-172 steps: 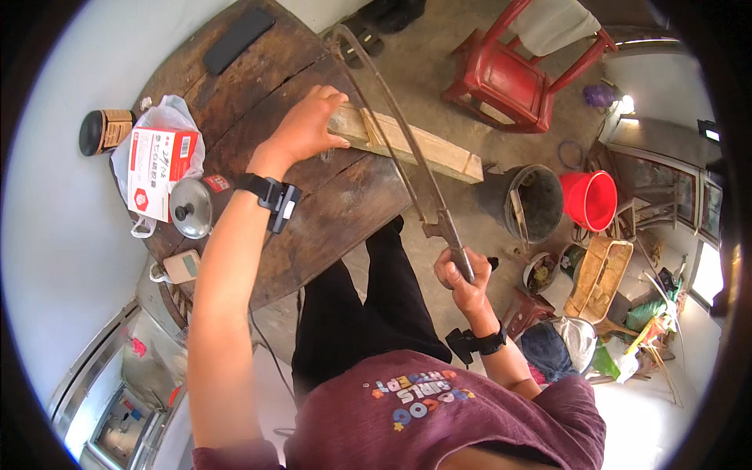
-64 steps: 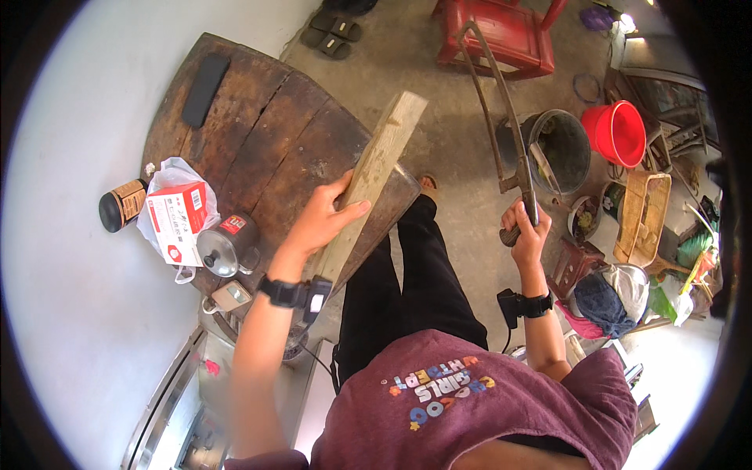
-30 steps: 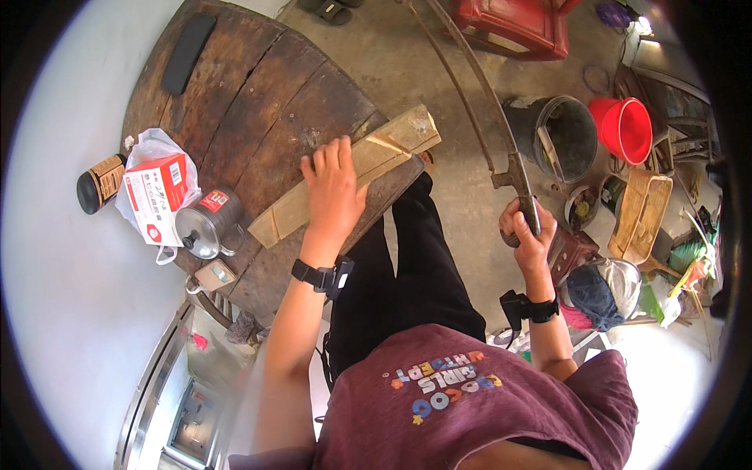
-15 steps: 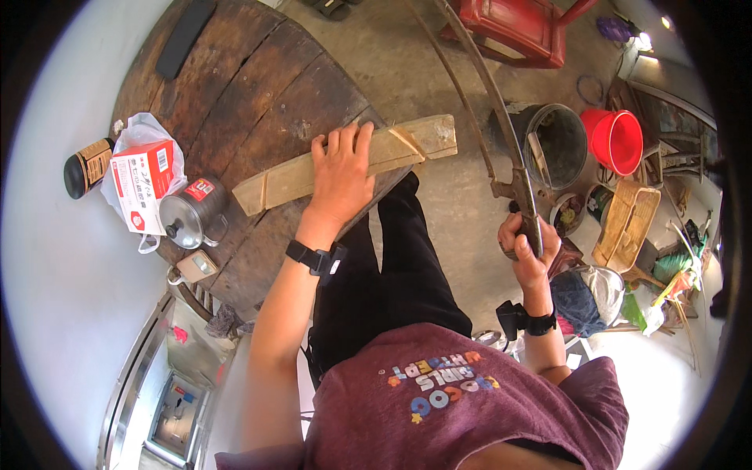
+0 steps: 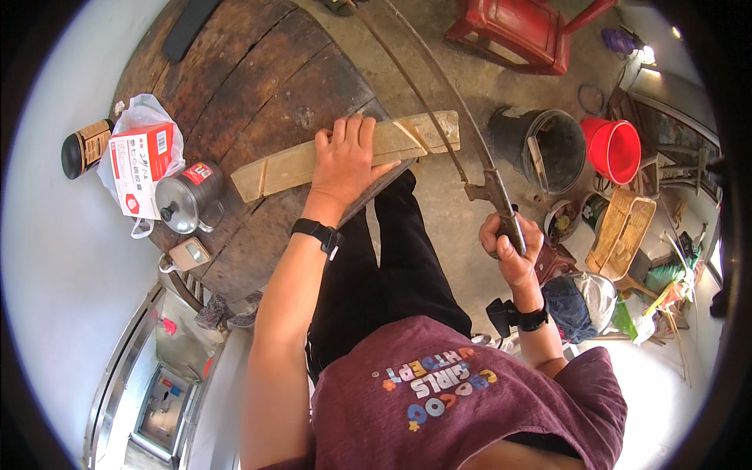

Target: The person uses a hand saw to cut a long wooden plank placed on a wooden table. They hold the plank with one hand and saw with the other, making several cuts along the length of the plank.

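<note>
My left hand point(image 5: 343, 162) presses down on a pale wooden block point(image 5: 290, 174), fingers curled over its far edge and thumb along the near side. The block lies across the edge of a dark plank table point(image 5: 258, 102), its right end jutting past it. Two slanted light cuts mark the wood, one near each end. My right hand point(image 5: 515, 247) is wrapped round the handle of a bow saw point(image 5: 492, 186), which points up and away to the left. In the picture its thin blade crosses the block's right end; whether they touch I cannot tell.
On the table's left stand a lidded metal pot point(image 5: 188, 200), a red-and-white box point(image 5: 143, 164) in a plastic bag, a dark jar point(image 5: 84, 149) and a dark flat case point(image 5: 188, 30). Rightward on the floor are a black bucket point(image 5: 560, 149), red bucket point(image 5: 615, 153), wooden trough point(image 5: 623, 235) and red chair point(image 5: 513, 31).
My right hand has brought the saw leftward, so its blade now overlaps the block's right end in the picture. My left hand stays on the block, its thumb now stretched further out.
</note>
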Available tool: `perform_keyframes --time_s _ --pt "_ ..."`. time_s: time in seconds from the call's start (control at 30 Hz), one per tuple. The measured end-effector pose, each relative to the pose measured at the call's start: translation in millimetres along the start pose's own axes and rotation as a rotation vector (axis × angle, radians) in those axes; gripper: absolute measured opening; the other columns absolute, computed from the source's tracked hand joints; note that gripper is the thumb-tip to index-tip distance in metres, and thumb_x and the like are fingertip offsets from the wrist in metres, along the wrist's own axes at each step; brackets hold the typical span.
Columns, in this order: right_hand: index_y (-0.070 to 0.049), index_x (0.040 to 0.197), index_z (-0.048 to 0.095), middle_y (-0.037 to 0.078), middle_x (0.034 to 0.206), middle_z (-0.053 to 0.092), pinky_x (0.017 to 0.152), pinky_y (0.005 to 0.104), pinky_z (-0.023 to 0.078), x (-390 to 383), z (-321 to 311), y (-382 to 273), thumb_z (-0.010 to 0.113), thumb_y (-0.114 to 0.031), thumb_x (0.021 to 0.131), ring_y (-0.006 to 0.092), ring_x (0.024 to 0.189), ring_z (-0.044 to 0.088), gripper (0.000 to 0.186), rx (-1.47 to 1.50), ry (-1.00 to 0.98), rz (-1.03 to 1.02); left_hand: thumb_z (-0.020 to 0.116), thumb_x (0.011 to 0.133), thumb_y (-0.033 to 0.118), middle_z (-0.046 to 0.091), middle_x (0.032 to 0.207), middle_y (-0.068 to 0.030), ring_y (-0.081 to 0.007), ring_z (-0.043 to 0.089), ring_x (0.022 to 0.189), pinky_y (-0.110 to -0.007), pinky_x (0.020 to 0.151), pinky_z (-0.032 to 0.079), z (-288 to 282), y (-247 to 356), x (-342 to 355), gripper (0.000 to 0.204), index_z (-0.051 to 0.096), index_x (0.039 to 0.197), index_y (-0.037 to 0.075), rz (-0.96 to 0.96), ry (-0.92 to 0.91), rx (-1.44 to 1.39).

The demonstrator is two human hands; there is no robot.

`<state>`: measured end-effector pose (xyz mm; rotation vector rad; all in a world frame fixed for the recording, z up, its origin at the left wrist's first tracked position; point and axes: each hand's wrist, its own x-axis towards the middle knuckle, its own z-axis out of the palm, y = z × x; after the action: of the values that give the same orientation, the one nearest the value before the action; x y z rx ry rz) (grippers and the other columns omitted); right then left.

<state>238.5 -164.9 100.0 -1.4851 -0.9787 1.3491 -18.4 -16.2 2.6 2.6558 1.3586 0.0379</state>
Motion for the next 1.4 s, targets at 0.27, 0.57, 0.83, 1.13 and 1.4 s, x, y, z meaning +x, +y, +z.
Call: perform_keyframes --time_s 0.27,0.57,0.83,1.13,1.4 --pt "-0.001 0.078 0.060 0.002 0.061 0.053 0.052 0.0293 0.036 0.5 3.3 6.6 0.071 -0.040 0.093 0.0122 0.053 0.048 0.044 0.003 -0.079 0.017 0.072 0.075 0.068 0.058 0.121 -0.0052 -0.0233 0.053 0.111 -0.039 0.089 0.040 2.1 0.5 0.0 0.081 0.056 0.126 0.007 0.007 0.010 0.067" --pt "0.000 0.079 0.060 0.002 0.060 0.052 0.051 0.0292 0.035 -6.6 16.1 26.4 0.070 -0.035 0.093 0.0119 0.051 0.047 0.039 -0.105 -0.009 -0.016 0.074 0.075 0.066 0.059 0.120 -0.0044 -0.0226 0.053 0.110 -0.039 0.087 0.040 6.3 -0.9 -0.2 0.080 0.056 0.125 0.007 0.022 0.050 0.035" --pt "0.002 0.075 0.054 0.005 0.062 0.051 0.050 0.0294 0.033 -5.3 -4.7 64.5 0.069 -0.045 0.094 0.0141 0.053 0.046 0.053 0.105 -0.016 -0.122 0.075 0.074 0.066 0.059 0.118 -0.0044 -0.0219 0.053 0.109 -0.038 0.086 0.041 5.6 -4.9 -0.2 0.080 0.056 0.125 0.007 0.104 0.017 0.130" --pt "0.000 0.077 0.060 0.003 0.062 0.053 0.052 0.0306 0.035 -2.1 -13.7 56.7 0.069 -0.036 0.093 0.0145 0.052 0.047 0.040 -0.015 -0.128 -0.138 0.075 0.074 0.066 0.060 0.116 -0.0043 -0.0225 0.054 0.107 -0.038 0.083 0.042 10.3 -4.1 -1.5 0.079 0.057 0.123 0.007 0.112 0.067 0.173" --pt "0.000 0.076 0.057 0.003 0.064 0.054 0.052 0.0282 0.035 -0.6 -3.9 73.7 0.070 -0.038 0.094 0.0121 0.056 0.048 0.044 0.154 -0.094 -0.017 0.076 0.073 0.067 0.060 0.115 -0.0046 -0.0226 0.054 0.106 -0.038 0.084 0.042 13.0 -4.5 -2.2 0.082 0.056 0.124 0.006 0.101 0.089 0.170"
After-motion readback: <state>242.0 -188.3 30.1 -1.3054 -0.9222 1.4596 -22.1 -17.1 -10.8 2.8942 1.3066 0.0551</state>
